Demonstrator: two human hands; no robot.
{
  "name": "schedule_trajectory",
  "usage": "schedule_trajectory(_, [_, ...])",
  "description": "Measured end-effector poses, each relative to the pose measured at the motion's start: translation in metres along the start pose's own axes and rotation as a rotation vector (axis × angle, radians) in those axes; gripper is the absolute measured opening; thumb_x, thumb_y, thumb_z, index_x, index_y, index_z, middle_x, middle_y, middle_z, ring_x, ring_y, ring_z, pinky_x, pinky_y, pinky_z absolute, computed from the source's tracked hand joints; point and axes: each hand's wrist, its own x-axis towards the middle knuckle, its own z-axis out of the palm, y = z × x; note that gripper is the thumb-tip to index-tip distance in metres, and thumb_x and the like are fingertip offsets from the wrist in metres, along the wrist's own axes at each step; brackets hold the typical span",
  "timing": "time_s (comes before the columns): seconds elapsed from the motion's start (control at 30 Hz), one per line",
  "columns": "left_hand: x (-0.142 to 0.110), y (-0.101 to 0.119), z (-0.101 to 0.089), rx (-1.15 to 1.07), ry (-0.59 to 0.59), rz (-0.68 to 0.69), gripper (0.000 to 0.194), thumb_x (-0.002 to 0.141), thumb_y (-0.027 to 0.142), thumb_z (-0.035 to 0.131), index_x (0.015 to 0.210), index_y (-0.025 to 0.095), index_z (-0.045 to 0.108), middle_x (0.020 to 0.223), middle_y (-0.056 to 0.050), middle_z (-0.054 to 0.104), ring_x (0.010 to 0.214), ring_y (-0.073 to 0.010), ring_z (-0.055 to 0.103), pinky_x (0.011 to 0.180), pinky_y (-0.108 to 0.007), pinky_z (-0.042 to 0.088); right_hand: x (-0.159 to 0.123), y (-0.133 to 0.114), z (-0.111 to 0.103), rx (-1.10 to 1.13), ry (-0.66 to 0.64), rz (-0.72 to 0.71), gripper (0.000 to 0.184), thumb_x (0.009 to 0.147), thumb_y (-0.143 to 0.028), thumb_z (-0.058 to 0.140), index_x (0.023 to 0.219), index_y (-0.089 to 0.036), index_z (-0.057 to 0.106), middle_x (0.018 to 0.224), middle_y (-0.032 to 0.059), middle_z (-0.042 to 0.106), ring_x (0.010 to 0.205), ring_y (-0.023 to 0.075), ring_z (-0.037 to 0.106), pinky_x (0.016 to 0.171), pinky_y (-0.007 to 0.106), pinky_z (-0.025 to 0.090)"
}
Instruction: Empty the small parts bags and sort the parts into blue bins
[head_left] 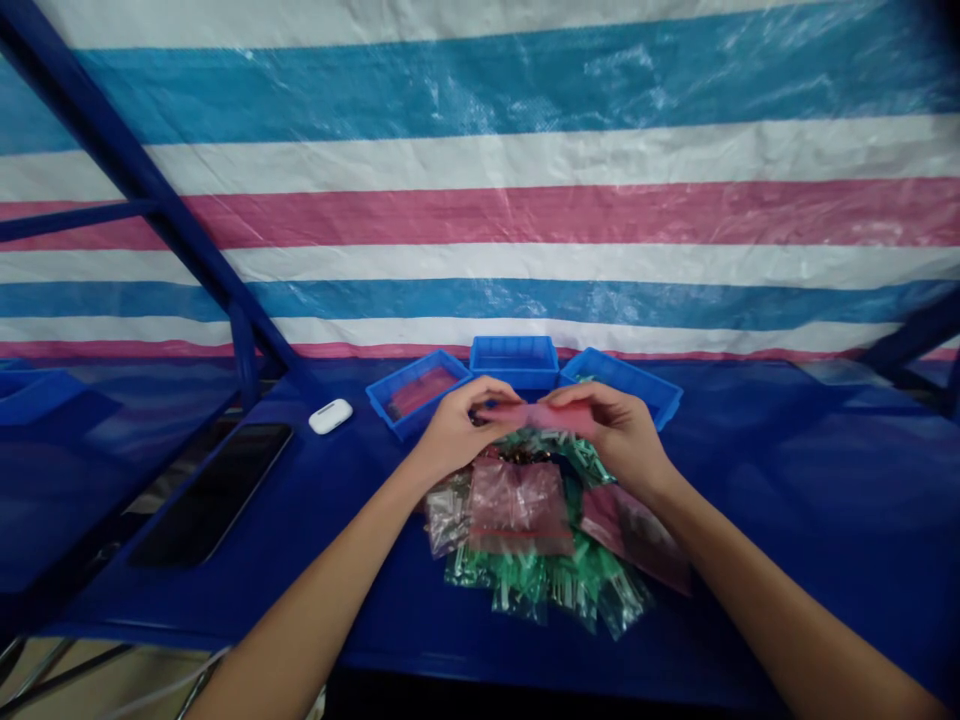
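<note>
From the head camera, the person's left hand [457, 430] and right hand [615, 430] are meeting above a blue table [757, 560], holding a small pink plastic bag [536, 417] between them. The fingers [491, 392] of both hands are curled and closed on the bag's two ends, pinching it rather than clenching it, and the thumbs are hidden from this view. The bag is stretching across the gap in a narrow band, just above a heap of small resealable bags [525, 570] in pink, green and clear plastic. What fills them is too small to tell.

The pink bag looks light and soft, and its thin film is likely to be slippery, giving little purchase across its middle. Its edges and ends seem the surest places to take hold, since a bag like this would probably fold under a firm squeeze.

Beyond the hands, three blue plastic baskets [514, 350] are standing side by side, the left one holding something pink. A white earbud case [330, 416] and a black smartphone [214, 490] are lying on the table to the left, and a striped tarpaulin [480, 220] is hanging behind a blue steel frame [127, 170].
</note>
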Motion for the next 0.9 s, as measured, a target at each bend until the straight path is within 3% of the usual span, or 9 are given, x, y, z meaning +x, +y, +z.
schedule_trajectory(0.1, [-0.001, -0.001, 0.003, -0.133, -0.075, -0.169, 0.028, 0.086, 0.04, 0.062, 0.1, 0.015, 0.066, 0.096, -0.008, 0.07, 0.088, -0.0217, 0.065, 0.077, -0.033, 0.048, 0.001, 0.004, 0.001, 0.019, 0.146, 0.115, 0.009, 0.081, -0.029, 0.069, 0.083, -0.021, 0.068, 0.077, -0.0003, 0.064, 0.072, 0.0141, 0.059, 0.068, 0.028, 0.047])
schedule_trajectory(0.17, [-0.001, -0.002, 0.004, -0.197, -0.043, -0.208, 0.034, 0.09, 0.046, 0.054, 0.094, 0.014, 0.067, 0.092, -0.008, 0.07, 0.084, -0.0206, 0.065, 0.076, -0.032, 0.048, 0.001, 0.003, 0.002, 0.022, 0.205, 0.126, 0.014, 0.08, -0.033, 0.07, 0.077, -0.019, 0.066, 0.072, -0.0011, 0.061, 0.067, 0.0128, 0.055, 0.064, 0.027, 0.045])
schedule_trajectory(0.3, [0.0, 0.001, 0.006, -0.247, 0.029, -0.189, 0.034, 0.09, 0.045, 0.055, 0.104, 0.016, 0.065, 0.101, -0.009, 0.069, 0.094, -0.0207, 0.064, 0.081, -0.031, 0.047, -0.002, -0.009, 0.006, -0.156, 0.475, -0.072, 0.013, 0.081, -0.033, 0.069, 0.079, -0.02, 0.066, 0.074, 0.0003, 0.062, 0.07, 0.015, 0.056, 0.066, 0.029, 0.045])
schedule_trajectory(0.33, [0.0, 0.002, 0.007, -0.225, 0.039, -0.17, 0.035, 0.088, 0.044, 0.059, 0.11, 0.017, 0.063, 0.106, -0.01, 0.068, 0.096, -0.0206, 0.063, 0.082, -0.031, 0.047, -0.004, -0.011, 0.007, -0.232, 0.483, -0.128, 0.011, 0.082, -0.032, 0.068, 0.081, -0.021, 0.067, 0.077, 0.0009, 0.063, 0.073, 0.0159, 0.057, 0.069, 0.03, 0.046])
schedule_trajectory(0.47, [-0.002, 0.004, 0.012, 0.001, 0.044, -0.128, 0.05, 0.079, 0.043, 0.071, 0.122, 0.021, 0.06, 0.11, -0.007, 0.067, 0.077, -0.0151, 0.06, 0.066, -0.027, 0.045, -0.006, -0.013, 0.01, -0.362, 0.176, -0.124, 0.01, 0.085, -0.03, 0.064, 0.086, -0.023, 0.07, 0.084, 0.002, 0.068, 0.08, 0.018, 0.059, 0.075, 0.033, 0.046])
schedule_trajectory(0.57, [-0.004, 0.002, 0.014, 0.099, 0.0, -0.148, 0.04, 0.08, 0.045, 0.068, 0.109, 0.018, 0.069, 0.088, -0.006, 0.07, 0.066, -0.0138, 0.056, 0.061, -0.026, 0.042, -0.006, -0.009, 0.011, -0.31, 0.127, -0.071, 0.014, 0.086, -0.033, 0.064, 0.089, -0.023, 0.072, 0.086, 0.002, 0.069, 0.081, 0.0181, 0.06, 0.074, 0.032, 0.046])
schedule_trajectory(0.73, [-0.003, -0.002, 0.014, -0.111, 0.104, -0.238, 0.031, 0.079, 0.045, 0.069, 0.087, 0.014, 0.072, 0.076, -0.004, 0.068, 0.061, -0.0116, 0.056, 0.056, -0.024, 0.042, -0.004, -0.003, 0.01, -0.218, 0.001, 0.104, 0.027, 0.085, -0.043, 0.063, 0.103, -0.023, 0.068, 0.094, 0.0028, 0.07, 0.08, 0.0187, 0.062, 0.07, 0.031, 0.047])
schedule_trajectory(0.83, [-0.001, -0.002, 0.011, -0.273, 0.218, -0.337, 0.032, 0.075, 0.044, 0.073, 0.089, 0.015, 0.069, 0.069, -0.001, 0.065, 0.051, -0.0093, 0.053, 0.048, -0.022, 0.04, -0.004, -0.002, 0.01, -0.211, -0.127, 0.199, 0.028, 0.082, -0.047, 0.065, 0.09, -0.02, 0.068, 0.08, 0.0017, 0.067, 0.069, 0.0164, 0.059, 0.061, 0.028, 0.044])
schedule_trajectory(0.9, [-0.001, -0.002, 0.009, -0.333, 0.226, -0.387, 0.032, 0.074, 0.042, 0.074, 0.089, 0.015, 0.067, 0.066, -0.001, 0.063, 0.049, -0.0098, 0.053, 0.046, -0.022, 0.041, -0.003, -0.001, 0.011, -0.148, -0.106, 0.246, 0.03, 0.081, -0.048, 0.065, 0.081, -0.018, 0.066, 0.071, 0.0006, 0.062, 0.064, 0.0143, 0.054, 0.058, 0.027, 0.041])
